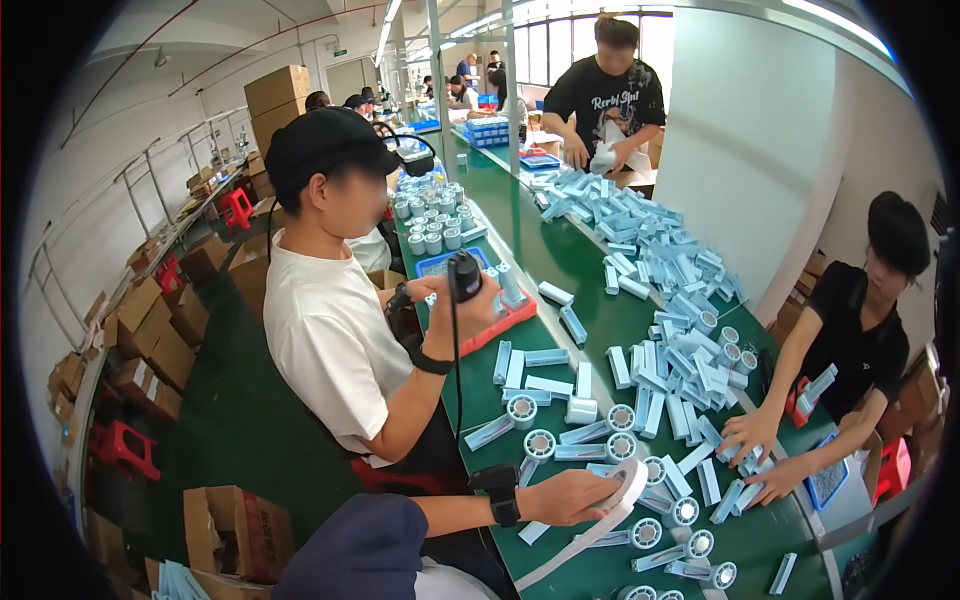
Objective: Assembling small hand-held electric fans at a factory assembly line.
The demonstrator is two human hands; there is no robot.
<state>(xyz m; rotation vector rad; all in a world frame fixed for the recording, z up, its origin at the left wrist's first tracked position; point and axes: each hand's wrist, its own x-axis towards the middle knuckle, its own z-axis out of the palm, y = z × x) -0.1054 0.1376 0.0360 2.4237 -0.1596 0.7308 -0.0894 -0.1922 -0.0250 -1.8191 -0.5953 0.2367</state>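
Though cropped by the lens's dark rim, visible at far left: cardboard boxes point(145, 330), with contents mostly too dim to make out. Below, cut by the lower edge, a carton of light-blue pieces point(225, 587); just beside, an open carton point(235, 530), too shadowed inside to read.

Next along, a co-worker in a white T-shirt point(330, 320), gripping a black cylindrical device point(464, 275) with a trailing cable. On the green table point(520, 220) beyond: grey round parts point(430, 235), partly hiding one another, and a blue tray point(425, 265), largely screened by the co-worker's hand. Alongside, a red tray point(505, 332) with light-blue pieces inside, half hidden by the same hand and forearm.

At centre, reaching from a navy sleeve point(350, 545) cropped below: the camera wearer's left hand point(565, 497), closed around the near side of a roll of white tape point(632, 487), above the table and partly covering fan-ended casings point(645, 533). Trailing toward the lower edge, a loose strip with an end hard to make out. Right hand out of frame, and so impossible to tell whether wide or narrow.

Farther back, a standing co-worker point(605, 90) with a white bundle, unclear in content, behind a heap of light-blue casings point(640, 235). At right, a co-worker in black point(850, 340), with both hands among the casings, near a blue bin point(838, 492) of grey bits too small to identify.
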